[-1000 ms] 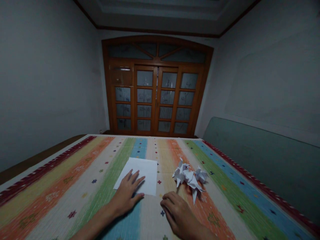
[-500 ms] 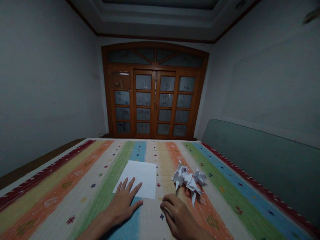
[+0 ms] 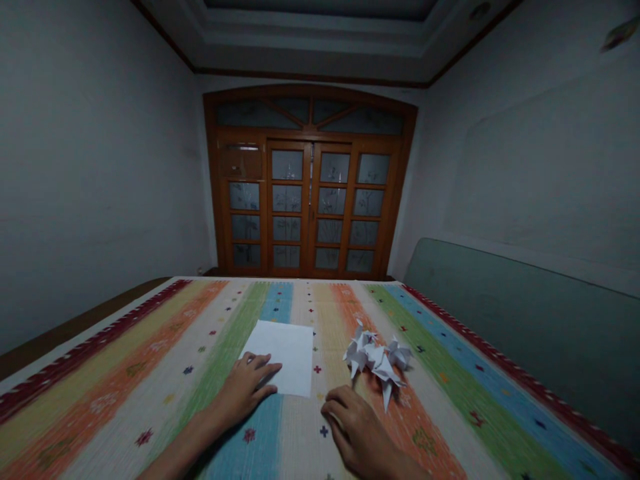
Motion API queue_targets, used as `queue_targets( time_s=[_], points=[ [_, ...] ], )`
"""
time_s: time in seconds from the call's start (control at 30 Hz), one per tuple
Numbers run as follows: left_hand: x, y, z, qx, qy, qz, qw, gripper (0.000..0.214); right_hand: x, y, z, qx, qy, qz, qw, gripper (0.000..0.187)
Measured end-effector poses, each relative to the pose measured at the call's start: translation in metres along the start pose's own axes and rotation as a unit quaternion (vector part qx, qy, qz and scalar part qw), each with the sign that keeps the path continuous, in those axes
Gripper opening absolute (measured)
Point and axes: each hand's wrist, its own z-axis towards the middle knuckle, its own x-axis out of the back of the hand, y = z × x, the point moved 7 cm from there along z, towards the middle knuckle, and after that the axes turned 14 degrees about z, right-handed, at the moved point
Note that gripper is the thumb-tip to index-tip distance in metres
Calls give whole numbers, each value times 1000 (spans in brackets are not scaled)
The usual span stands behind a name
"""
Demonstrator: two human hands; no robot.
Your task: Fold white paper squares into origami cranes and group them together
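Note:
A sheet of white paper lies flat on the striped tablecloth in the middle of the table. My left hand rests over its near left corner, palm down, fingers slightly bent and apart, thumb by the near edge. My right hand rests on the cloth to the right of the sheet, apart from it, with its fingers curled in; nothing shows between them. Just beyond that hand sits a cluster of folded white paper figures with pointed tips, untouched.
The striped tablecloth covers the table. A pale green panel stands along the right side. Wooden doors with glass panes are at the far end, between pale walls.
My left hand has drawn its spread fingers in and shifted slightly left on the sheet. The paper, the folded figures and my right hand look the same.

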Motion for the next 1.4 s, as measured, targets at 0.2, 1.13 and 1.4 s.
queue_targets(
  time_s=[0.2, 1.13, 1.4],
  points=[
    [-8, -9, 6, 64, -15, -12, 998, 52, 2, -3, 1, -6, -9, 1, 1000, 26],
    [-3, -23, 5, 160, 27, -245, 956, 43, 13, 4, -2, 12, 58, 8, 998, 45],
    [1, -7, -21, 119, -53, -281, 951, 44, 13, 22, -4, -28, 67, 23, 997, 65]
  ],
)
